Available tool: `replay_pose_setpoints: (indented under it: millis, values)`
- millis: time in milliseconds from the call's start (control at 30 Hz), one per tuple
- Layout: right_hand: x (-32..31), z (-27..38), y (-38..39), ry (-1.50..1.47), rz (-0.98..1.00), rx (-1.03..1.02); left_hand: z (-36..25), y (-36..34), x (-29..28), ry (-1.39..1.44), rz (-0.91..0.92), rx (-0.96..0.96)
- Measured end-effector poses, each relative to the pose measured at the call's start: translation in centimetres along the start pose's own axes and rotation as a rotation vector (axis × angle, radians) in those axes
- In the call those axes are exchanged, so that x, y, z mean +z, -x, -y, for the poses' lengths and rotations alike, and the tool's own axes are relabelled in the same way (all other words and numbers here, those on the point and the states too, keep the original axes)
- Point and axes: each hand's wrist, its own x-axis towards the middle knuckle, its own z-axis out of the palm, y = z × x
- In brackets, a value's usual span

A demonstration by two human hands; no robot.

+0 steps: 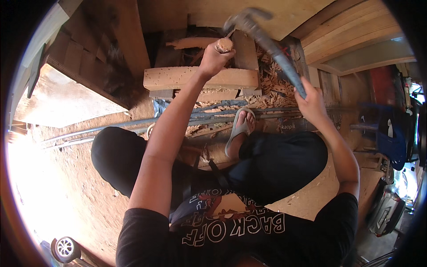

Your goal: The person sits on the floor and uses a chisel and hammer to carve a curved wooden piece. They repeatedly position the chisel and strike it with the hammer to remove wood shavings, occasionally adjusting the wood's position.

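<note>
My left hand [212, 61] is wrapped round a chisel, whose round wooden handle end [224, 45] faces up. Its lower end is mostly hidden. In my right hand [311, 103] is a claw hammer [271, 45], gripped near the end of its blue-grey handle. The hammer's head, slightly blurred, is raised just beyond the chisel and apart from its handle end. Below my left hand lies a thick piece of wood [200, 79] dotted with small dark holes. An upright-grained wooden piece [245, 51] meets it from the far side.
Wood chips [279, 76] are heaped right of the workpiece. Long thin pipes [111, 130] cross the ground before my sandalled foot [240, 129]. Planks [356, 33] are stacked at the far right, and a pale board [284, 15] stands beyond the work. A blue chair [391, 140] is at right.
</note>
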Motion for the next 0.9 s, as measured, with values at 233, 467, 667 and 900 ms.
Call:
replay_pose_setpoints:
  millis: [233, 467, 667, 900]
  values:
    - [0.3, 0.0, 0.3, -0.051, -0.114, -0.061, -0.3, 0.2, 0.2, -0.005, -0.015, -0.026]
    - [-0.5, -2.0, 0.9, 0.042, 0.106, 0.086, -0.2, 0.1, 0.2, 0.009, -0.013, -0.008]
    - [7.1, -8.9, 2.4, -0.456, 0.000, 0.371, 0.7, 0.1, 0.2, 0.013, -0.024, -0.001]
    - [20.2, -14.9, 2.3, -0.852, 0.203, 0.697, 0.2, 0.3, 0.5, 0.000, -0.053, -0.005]
